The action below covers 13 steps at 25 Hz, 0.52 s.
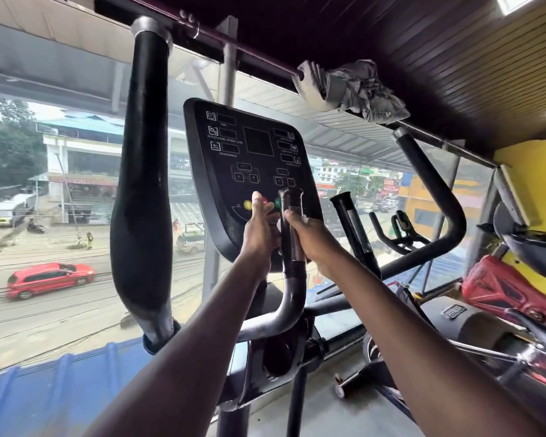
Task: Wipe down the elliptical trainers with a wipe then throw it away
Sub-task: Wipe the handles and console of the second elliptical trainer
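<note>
Two bare forearms reach forward from the lower edge of the view toward the elliptical trainer (pixel 265 310). The left hand (pixel 260 225) rests against the lower part of the black console (pixel 249 171), fingers extended upward beside the yellow, red and green buttons; whether it also touches the handle cannot be told. The right hand (pixel 309 234) grips the short upright inner handle (pixel 292 222), fingers curled round the shaft, with a small patch of white wipe (pixel 305 219) visible between hand and handle. The two hands lie close together, one on each side of this handle. A second short handle (pixel 352 225) stands just to the right. The long padded swing arm (pixel 142 184) rises at left; its counterpart (pixel 435 197) curves at right. A crumpled grey cloth (pixel 360 89) hangs over the window rail (pixel 259 58) above. Through the glass, a red car (pixel 49 279) is on the street.
</note>
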### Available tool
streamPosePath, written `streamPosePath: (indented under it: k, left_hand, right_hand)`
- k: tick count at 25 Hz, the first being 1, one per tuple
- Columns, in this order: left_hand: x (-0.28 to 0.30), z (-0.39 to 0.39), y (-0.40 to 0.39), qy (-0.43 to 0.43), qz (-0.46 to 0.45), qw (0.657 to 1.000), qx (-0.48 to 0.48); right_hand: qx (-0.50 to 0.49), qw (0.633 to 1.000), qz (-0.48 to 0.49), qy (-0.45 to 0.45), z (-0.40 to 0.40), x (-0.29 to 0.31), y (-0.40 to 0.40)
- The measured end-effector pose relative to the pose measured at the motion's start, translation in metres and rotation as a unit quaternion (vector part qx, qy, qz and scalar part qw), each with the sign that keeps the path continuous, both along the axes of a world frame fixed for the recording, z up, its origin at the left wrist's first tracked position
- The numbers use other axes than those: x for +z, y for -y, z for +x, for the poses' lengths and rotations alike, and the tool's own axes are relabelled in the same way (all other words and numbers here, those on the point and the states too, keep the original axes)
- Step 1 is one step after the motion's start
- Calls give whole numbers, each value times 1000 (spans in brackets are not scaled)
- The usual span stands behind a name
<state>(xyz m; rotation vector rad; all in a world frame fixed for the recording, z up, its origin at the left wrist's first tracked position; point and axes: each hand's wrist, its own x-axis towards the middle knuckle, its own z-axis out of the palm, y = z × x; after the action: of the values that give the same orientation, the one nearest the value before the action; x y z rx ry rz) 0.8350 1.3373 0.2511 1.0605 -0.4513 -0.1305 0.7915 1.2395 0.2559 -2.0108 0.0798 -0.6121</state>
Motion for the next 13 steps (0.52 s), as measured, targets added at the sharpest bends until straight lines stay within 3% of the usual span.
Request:
streamPosePath:
  k: [2,5,9,13]
  left_hand:
    - [-2,3,-1,-9,-5,1000,-7]
    - [-10,1,-2,-22,-4,1000,-19]
    - [-20,5,-6,-32,-15,999,-30]
    - [-24,1,-5,-37,-12,997,-74]
  right_hand:
    - [-30,999,-7,17,3,13,-7]
    - [-124,967,-214,57,-4,10,-31]
    - [-141,855,-490,100,-33,-51,-21]
    - [-161,770,-616,42,-20,-4,-18]
